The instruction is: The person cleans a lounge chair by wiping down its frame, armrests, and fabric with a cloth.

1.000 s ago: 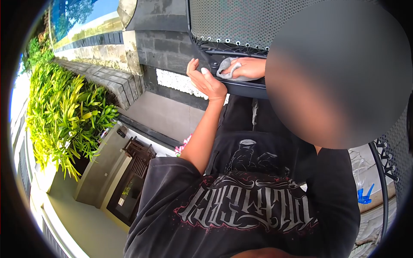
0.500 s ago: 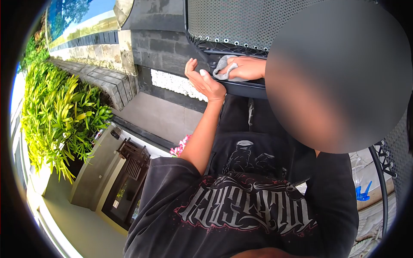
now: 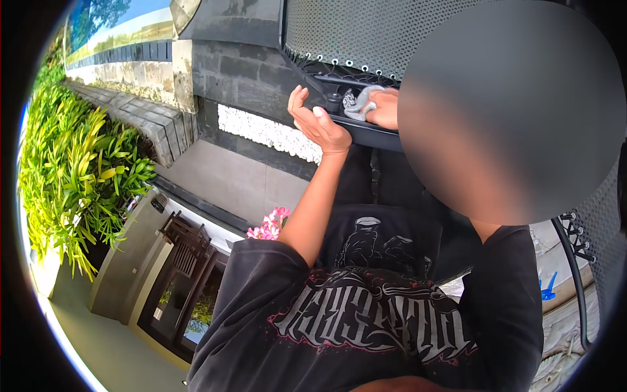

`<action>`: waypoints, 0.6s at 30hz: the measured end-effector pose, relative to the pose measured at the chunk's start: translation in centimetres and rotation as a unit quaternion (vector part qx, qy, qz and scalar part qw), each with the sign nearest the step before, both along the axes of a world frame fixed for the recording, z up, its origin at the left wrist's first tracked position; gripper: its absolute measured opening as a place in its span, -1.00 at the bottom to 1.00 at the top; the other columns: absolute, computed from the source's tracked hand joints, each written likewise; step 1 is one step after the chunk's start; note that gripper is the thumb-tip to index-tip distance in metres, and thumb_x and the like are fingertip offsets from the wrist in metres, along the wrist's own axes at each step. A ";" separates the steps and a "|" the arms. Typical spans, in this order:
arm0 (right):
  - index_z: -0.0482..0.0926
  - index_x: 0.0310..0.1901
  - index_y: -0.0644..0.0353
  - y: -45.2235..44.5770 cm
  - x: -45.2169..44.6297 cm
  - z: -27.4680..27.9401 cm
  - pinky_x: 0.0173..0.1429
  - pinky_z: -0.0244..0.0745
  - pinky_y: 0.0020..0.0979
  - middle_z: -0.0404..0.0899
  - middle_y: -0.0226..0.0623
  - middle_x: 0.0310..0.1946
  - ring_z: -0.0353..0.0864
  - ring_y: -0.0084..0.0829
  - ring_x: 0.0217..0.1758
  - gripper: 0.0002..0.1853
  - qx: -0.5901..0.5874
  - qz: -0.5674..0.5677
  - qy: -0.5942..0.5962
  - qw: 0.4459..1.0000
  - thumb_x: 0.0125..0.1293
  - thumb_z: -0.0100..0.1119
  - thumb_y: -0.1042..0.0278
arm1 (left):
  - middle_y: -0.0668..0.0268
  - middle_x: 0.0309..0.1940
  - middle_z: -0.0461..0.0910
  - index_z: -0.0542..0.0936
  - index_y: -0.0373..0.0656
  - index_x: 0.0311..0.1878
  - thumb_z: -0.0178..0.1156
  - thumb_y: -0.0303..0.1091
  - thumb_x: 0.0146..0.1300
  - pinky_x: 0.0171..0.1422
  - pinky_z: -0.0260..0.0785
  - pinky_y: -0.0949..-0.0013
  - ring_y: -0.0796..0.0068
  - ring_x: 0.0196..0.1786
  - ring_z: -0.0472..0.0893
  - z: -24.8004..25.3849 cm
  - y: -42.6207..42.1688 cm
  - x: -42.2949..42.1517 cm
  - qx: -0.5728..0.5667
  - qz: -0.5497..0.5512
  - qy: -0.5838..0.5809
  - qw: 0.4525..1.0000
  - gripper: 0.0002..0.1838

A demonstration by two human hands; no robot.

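Bright daylight washes out the left edge. Leafy plants (image 3: 78,183) fill the left, beside a stone ledge (image 3: 124,111). A blue surface (image 3: 108,23), its nature unclear, lies at the upper left. Dark grey blocks (image 3: 228,72) stand at the upper centre, above a strip of white pebbles (image 3: 264,132). Below runs a grey floor (image 3: 228,166). At the lower left, a pale wall (image 3: 72,333) holds dark-framed glass (image 3: 202,310); pink flowers (image 3: 264,228) show left of centre.
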State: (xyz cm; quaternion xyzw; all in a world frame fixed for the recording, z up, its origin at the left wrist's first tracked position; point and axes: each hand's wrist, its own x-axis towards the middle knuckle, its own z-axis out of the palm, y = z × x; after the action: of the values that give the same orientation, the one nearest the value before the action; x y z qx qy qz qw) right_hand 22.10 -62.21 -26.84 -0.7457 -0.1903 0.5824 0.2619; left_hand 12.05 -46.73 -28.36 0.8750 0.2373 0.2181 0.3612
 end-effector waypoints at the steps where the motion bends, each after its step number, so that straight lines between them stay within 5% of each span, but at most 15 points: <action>1: 0.70 0.18 0.06 -0.7 -0.5 -0.6 0.34 0.46 -0.18 0.63 -0.08 0.24 0.60 -0.07 0.30 -0.52 0.016 -0.037 0.017 0.999 0.28 0.09 0.12 | -0.07 0.27 0.43 0.41 -0.42 0.22 -0.24 0.05 0.50 0.42 0.19 0.03 0.00 0.28 0.45 -0.2 0.0 0.0 -0.009 0.005 -0.005 1.000 -0.35; 6: 0.74 0.11 0.13 -2.4 -3.5 -4.2 0.30 0.42 -0.30 0.62 -0.19 0.09 0.59 -0.20 0.18 -0.58 0.172 -0.259 0.075 0.947 0.36 0.09 0.13 | -0.06 0.28 0.43 0.41 -0.41 0.23 -0.26 0.07 0.48 0.41 0.15 0.03 -0.01 0.29 0.44 0.0 -0.3 0.0 -0.033 0.015 -0.018 0.999 -0.34; 7: 0.74 0.13 0.09 -2.2 -3.4 -3.5 0.24 0.42 -0.34 0.58 -0.23 -0.09 0.57 -0.22 0.07 -0.59 0.226 -0.295 0.089 0.924 0.38 0.08 0.17 | -0.07 0.28 0.42 0.40 -0.41 0.24 -0.26 0.07 0.51 0.42 0.18 0.03 0.01 0.29 0.44 0.1 -0.2 0.0 -0.033 0.007 -0.019 0.999 -0.35; 14: 0.70 0.25 -0.11 1.8 -2.7 -0.8 0.32 0.36 -0.26 0.52 -0.22 0.03 0.47 -0.20 0.19 -0.53 0.166 -0.113 -0.007 0.980 0.36 0.07 0.10 | -0.10 0.26 0.42 0.39 -0.39 0.22 -0.27 0.06 0.54 0.43 0.25 0.01 0.02 0.26 0.46 0.4 0.0 -0.2 -0.029 -0.014 -0.024 0.999 -0.38; 18: 0.71 0.24 -0.23 2.6 -3.4 -0.2 0.40 0.27 -0.20 0.52 -0.21 0.09 0.44 -0.15 0.26 -0.54 0.124 -0.139 -0.002 0.982 0.35 0.06 0.03 | -0.06 0.28 0.45 0.43 -0.39 0.21 -0.26 0.06 0.50 0.39 0.18 0.06 -0.01 0.30 0.45 0.6 -0.2 -0.1 -0.034 -0.008 -0.008 0.999 -0.36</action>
State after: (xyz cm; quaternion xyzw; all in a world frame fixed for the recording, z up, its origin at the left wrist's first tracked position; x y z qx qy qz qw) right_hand 18.67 -59.57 -27.04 -0.7276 -0.1557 0.5110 0.4304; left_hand 11.95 -46.94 -27.75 0.8622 0.2348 0.2139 0.3947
